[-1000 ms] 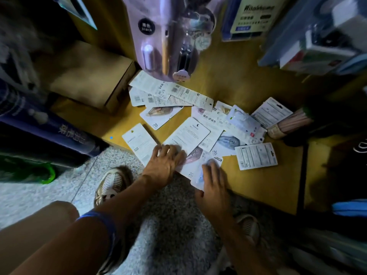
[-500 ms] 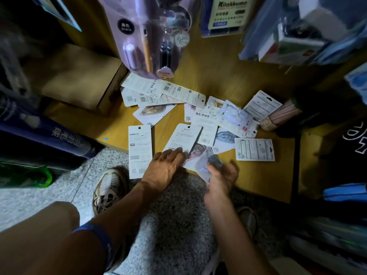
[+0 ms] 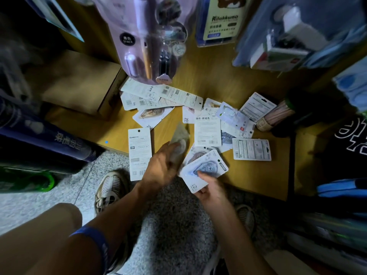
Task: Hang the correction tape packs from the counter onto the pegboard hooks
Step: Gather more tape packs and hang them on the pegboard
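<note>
Correction tape packs [image 3: 207, 128] scattered on wooden desk [image 3: 258, 175].
Right hand [image 3: 211, 190]: fingers clasping one blue pack [image 3: 204, 171] at desk's front edge. Left hand [image 3: 160, 167]: fingers pinching a blurred pack [image 3: 179, 138], tilted above desk.

The surface [image 3: 200, 76] is showing as smooth yellowish wood with a dull sheen. The correction tape packs [image 3: 207, 128] are looking like matt white card, some under glossy clear plastic blisters. At centre left, a cardboard box [image 3: 79, 84] is looking matt brown. The floor [image 3: 174, 225], lower centre, is appearing as speckled, polished stone.
</note>
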`<state>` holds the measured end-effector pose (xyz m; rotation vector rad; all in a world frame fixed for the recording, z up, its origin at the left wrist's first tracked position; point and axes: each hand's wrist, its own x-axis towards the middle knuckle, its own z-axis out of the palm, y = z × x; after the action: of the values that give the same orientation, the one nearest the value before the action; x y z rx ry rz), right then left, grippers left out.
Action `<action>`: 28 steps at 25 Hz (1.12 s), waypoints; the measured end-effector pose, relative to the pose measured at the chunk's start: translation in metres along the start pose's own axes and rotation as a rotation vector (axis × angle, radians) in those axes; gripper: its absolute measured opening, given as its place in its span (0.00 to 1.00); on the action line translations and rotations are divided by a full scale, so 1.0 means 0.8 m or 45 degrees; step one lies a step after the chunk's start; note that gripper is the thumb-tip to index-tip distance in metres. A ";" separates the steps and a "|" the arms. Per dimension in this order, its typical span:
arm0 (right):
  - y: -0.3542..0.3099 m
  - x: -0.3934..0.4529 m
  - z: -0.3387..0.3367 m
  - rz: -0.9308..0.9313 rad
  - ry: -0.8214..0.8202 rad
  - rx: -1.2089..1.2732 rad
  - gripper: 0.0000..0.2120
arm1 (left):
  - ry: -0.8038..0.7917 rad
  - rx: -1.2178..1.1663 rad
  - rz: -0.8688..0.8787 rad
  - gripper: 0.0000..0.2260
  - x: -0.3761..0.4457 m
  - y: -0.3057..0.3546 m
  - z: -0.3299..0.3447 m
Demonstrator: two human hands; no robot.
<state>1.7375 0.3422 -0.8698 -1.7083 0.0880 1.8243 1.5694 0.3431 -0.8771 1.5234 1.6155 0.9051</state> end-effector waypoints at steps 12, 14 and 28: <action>-0.016 -0.172 -0.036 -0.189 -0.437 -0.058 0.16 | 0.280 -0.973 -0.605 0.21 -0.090 0.163 -0.048; -0.030 -0.211 -0.033 -0.305 -0.515 -0.090 0.20 | 0.317 -1.126 -0.606 0.30 -0.101 0.200 -0.064; -0.078 -0.437 -0.096 -0.827 -0.735 -0.226 0.19 | 0.080 -1.396 -0.454 0.13 -0.201 0.381 -0.128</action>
<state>1.8215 0.2199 -0.5381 -1.0602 -0.7915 1.7513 1.6345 0.1975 -0.5554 0.4347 1.0315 1.3084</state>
